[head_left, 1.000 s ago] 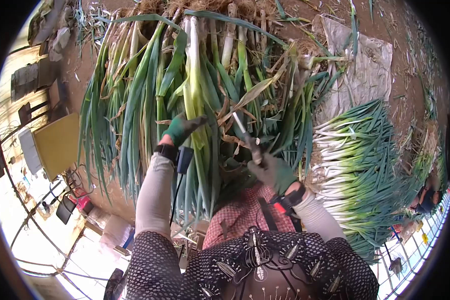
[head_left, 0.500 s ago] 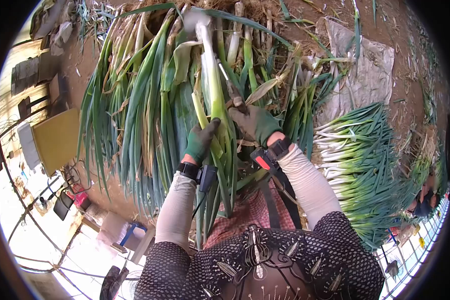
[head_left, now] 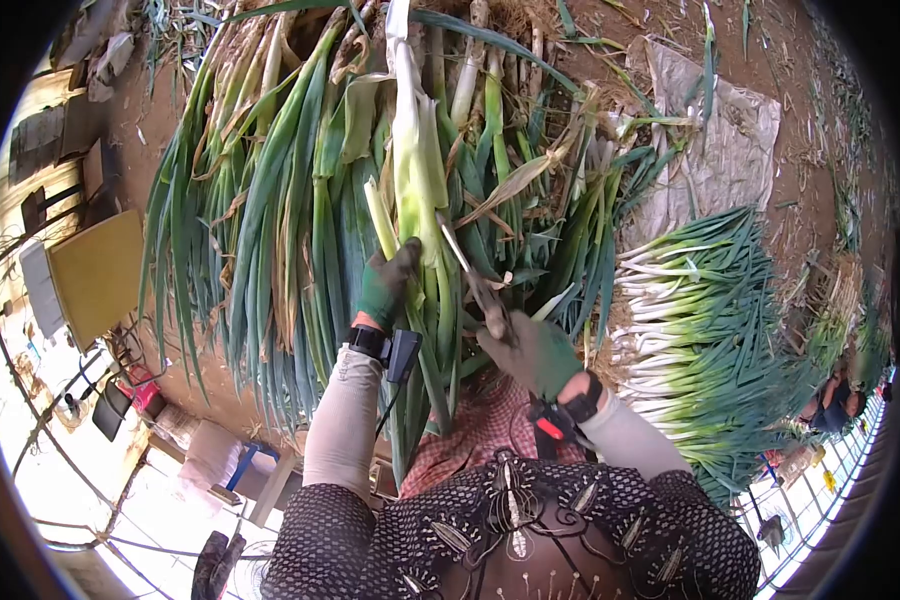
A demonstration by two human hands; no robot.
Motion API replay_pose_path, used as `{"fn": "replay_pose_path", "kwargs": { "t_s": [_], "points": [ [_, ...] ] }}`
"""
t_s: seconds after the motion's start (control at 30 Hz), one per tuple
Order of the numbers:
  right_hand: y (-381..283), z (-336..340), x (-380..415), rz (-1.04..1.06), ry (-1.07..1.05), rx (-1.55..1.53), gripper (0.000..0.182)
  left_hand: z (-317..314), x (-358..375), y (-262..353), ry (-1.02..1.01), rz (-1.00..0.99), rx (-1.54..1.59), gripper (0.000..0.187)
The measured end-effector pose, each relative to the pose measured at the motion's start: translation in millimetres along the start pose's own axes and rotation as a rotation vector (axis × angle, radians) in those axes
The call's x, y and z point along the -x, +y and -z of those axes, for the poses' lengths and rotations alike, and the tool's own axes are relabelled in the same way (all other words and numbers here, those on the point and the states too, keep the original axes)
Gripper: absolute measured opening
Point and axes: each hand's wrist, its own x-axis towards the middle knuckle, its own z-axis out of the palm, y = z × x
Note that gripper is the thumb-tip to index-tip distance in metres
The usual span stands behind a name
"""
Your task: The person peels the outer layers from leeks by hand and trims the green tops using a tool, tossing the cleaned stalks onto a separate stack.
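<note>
My left hand (head_left: pixel 388 282), in a green and dark glove, is closed around the green part of a thick leek (head_left: pixel 415 160). The white end of this leek points away from me, its outer layer split and loose along the stalk. In my gloved right hand (head_left: pixel 537 355) is a knife (head_left: pixel 463 255), its wooden handle gripped and its narrow blade slanting up to the left. The blade tip lies right at the leek's side, above my left hand. Under and around both hands spreads a pile of untrimmed leeks (head_left: pixel 280 220) with long dark green leaves.
On the right lies a stack of trimmed leeks (head_left: pixel 705 340), white ends toward me. A pale, dirty sheet (head_left: pixel 735 130) covers soil behind it. At the left are a yellow board (head_left: pixel 95 270) and a red object (head_left: pixel 142 388). Part of another person (head_left: pixel 832 405) shows at the far right.
My right hand has drawn the knife down toward me and right. The leek's outer layer now stands split and wider. My left hand keeps its hold, shifted slightly left.
</note>
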Motion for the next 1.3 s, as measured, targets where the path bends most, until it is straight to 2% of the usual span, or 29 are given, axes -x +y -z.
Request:
{"fn": "replay_pose_path", "kwargs": {
  "t_s": [0.07,0.13,0.17,0.2,0.27,0.33,0.37,0.47,0.5,0.53,0.6,0.63,0.67,0.73,0.77,0.8,0.83,0.87,0.9,0.93,0.97,1.0,1.07,1.1,1.13,1.2,1.23,1.27,1.3],
  "points": [
    [-16.8,10.3,-32.6,0.140,0.073,-0.113,0.036,1.9,-1.3,0.1,0.042,0.010,-0.087,0.039],
    [-29.9,20.1,-78.5,-0.014,0.069,0.025,0.041,16.5,-11.8,-22.3,0.045,-0.549,-0.838,0.033],
    [-39.9,27.2,-95.6,0.059,0.109,-0.087,0.048,22.6,-16.7,-33.6,0.044,-0.831,-1.211,0.031],
    [-51.4,35.9,-112.6,0.132,0.148,-0.199,0.055,23.4,-18.9,-39.7,0.048,-0.781,-1.134,0.031],
    [-72.0,52.9,-157.4,-0.049,0.038,-0.071,0.067,17.9,-17.8,-48.8,0.050,-0.676,-0.982,0.032],
    [-74.5,54.9,-197.0,-0.018,0.095,0.073,0.074,1.7,-6.8,-33.5,0.061,-0.438,-0.637,0.041],
    [-76.3,55.6,-202.8,-0.003,0.123,0.145,0.078,0.2,-9.8,-37.1,0.066,-0.445,-0.587,0.042],
    [-66.0,61.8,-201.2,0.021,0.083,0.050,0.078,-9.7,-5.8,-32.0,0.053,-0.307,-0.582,0.044],
    [-48.4,54.5,-201.6,0.092,-0.034,-0.089,0.075,-20.2,0.7,-28.1,0.051,-0.282,-0.589,0.046],
    [-25.1,29.5,-208.9,0.189,0.077,-0.128,0.063,-33.1,5.3,-26.3,0.034,-0.261,-0.598,0.048],
    [0.5,25.8,-187.8,0.252,-0.015,-0.499,0.055,-65.8,20.1,-32.4,-0.049,-0.218,-0.579,0.051],
    [7.8,37.0,-162.8,0.221,-0.017,-0.632,0.055,-76.6,28.4,-25.6,-0.135,-0.125,-0.508,0.053],
    [10.9,56.7,-132.2,0.191,-0.017,-0.763,0.056,-85.9,41.5,5.0,-0.296,0.197,-0.423,0.046],
    [28.5,85.5,-74.9,0.205,0.053,-0.946,0.047,-88.8,51.8,2.5,-0.494,-0.110,-0.145,0.060],
    [66.6,99.4,-55.0,0.300,0.136,-0.680,0.045,-68.1,43.5,19.5,-0.496,-0.191,-0.337,0.067],
    [75.7,108.0,-31.5,0.263,0.188,-0.691,0.045,-44.5,23.3,29.0,-0.297,-0.476,-0.618,0.063],
    [84.8,116.7,-8.1,0.226,0.240,-0.703,0.044,-20.9,3.0,38.5,0.001,-0.695,-0.914,0.058],
    [73.8,127.3,17.9,0.066,0.267,-0.992,0.045,4.7,-18.9,51.8,0.190,-0.660,-0.720,0.055],
    [92.9,129.0,33.0,0.038,0.342,-0.954,0.046,49.0,-50.6,51.1,0.427,-0.852,-0.917,0.060],
    [126.5,131.8,47.8,0.007,0.418,-0.916,0.048,84.8,-75.8,60.9,0.698,-0.938,-1.263,0.074],
    [171.4,123.5,54.3,-0.131,0.436,-1.081,0.052,122.2,-95.9,66.5,0.767,-0.667,-1.391,0.088],
    [168.8,127.4,58.7,-0.129,0.454,-1.025,0.051,160.1,-121.7,68.3,0.769,-0.613,-1.472,0.093],
    [145.0,135.8,53.2,-0.123,0.478,-0.916,0.048,195.8,-143.4,76.5,0.544,-0.378,-1.298,0.094],
    [136.3,132.3,33.9,0.012,0.590,-0.847,0.046,182.1,-133.0,91.7,0.547,-0.314,-1.373,0.091],
    [162.3,125.0,8.8,-0.017,0.618,-0.707,0.043,163.9,-118.4,111.8,0.553,-0.249,-1.448,0.089],
    [210.9,110.8,-40.8,-0.090,0.670,-0.424,0.040,147.2,-111.3,127.0,0.411,-0.167,-1.345,0.085],
    [220.8,101.2,-57.5,-0.098,0.704,-0.176,0.039,137.5,-106.4,136.0,0.347,-0.129,-1.291,0.083],
    [223.9,97.6,-70.7,-0.096,0.732,0.072,0.040,111.4,-88.4,144.5,0.371,-0.032,-1.247,0.081],
    [192.5,97.5,-67.3,-0.131,0.637,0.040,0.042,94.8,-75.3,137.6,0.372,-0.105,-1.157,0.079]
  ]
}}
